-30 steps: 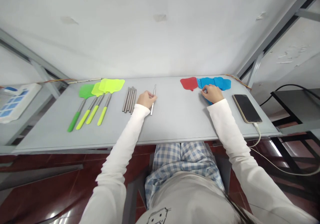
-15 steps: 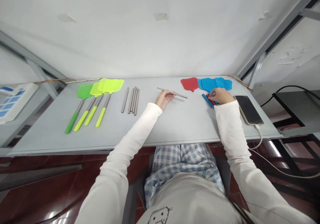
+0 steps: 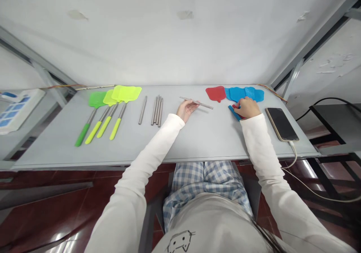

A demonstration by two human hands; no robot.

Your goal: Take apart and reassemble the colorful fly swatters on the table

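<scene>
Near the centre of the frame, the left hand holds between its fingers a metal rod, which is thin, straight, silvery and slopes down rightward. Right of centre, the right hand covers blue pieces and red ones; whether its fingers grip any, I cannot tell.

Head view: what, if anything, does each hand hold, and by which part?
Left hand: a metal rod, near its middle. Right hand: at the blue piece; whether it grips anything is hidden.
</scene>
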